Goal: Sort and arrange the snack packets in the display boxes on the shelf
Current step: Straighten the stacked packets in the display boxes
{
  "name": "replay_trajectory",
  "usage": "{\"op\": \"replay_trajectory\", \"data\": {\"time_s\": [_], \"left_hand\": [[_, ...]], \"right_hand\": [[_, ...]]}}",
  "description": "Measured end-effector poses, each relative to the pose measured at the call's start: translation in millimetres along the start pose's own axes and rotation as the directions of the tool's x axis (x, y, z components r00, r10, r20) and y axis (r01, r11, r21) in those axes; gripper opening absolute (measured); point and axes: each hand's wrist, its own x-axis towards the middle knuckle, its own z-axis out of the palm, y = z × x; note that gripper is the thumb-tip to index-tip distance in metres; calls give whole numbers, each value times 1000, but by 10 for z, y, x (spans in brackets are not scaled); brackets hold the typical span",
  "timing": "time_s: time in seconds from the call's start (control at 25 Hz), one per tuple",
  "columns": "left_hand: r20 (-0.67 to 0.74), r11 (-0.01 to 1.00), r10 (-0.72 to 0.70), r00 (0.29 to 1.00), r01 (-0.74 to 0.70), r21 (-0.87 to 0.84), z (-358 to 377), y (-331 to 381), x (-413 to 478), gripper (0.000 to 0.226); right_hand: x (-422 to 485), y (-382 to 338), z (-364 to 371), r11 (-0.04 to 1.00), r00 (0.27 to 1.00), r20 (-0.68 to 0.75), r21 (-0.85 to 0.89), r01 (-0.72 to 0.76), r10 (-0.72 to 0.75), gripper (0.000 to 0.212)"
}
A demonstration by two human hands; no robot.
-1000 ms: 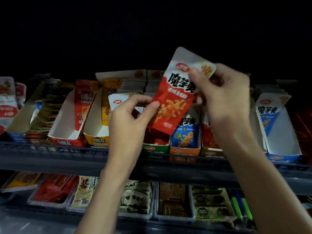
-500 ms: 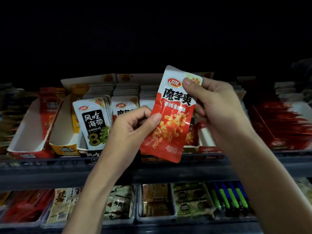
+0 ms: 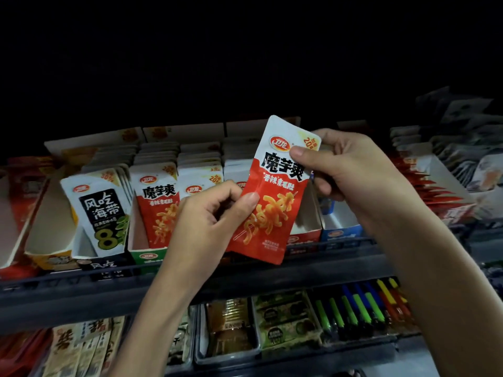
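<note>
Pkt (image 3: 272, 197) btwn both hands' fingers (image 3: 299, 152)

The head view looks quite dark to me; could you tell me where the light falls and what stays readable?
Head view: the upper half is almost black; light falls on the held red packet, both hands, left hand and right hand, and the front packets in the display boxes. The held packet's large print is sharp; the shelf's far right end is dim and soft, edges bowed by the wide lens.
</note>
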Motion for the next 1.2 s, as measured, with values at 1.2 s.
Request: {"op": "replay_trajectory", "data": {"time_s": [1.2], "left_hand": [[209,745,78,975,-196,638,354,-330,140,14]], "right_hand": [[322,500,30,883,896,-321,-447,142,-307,9]]}}
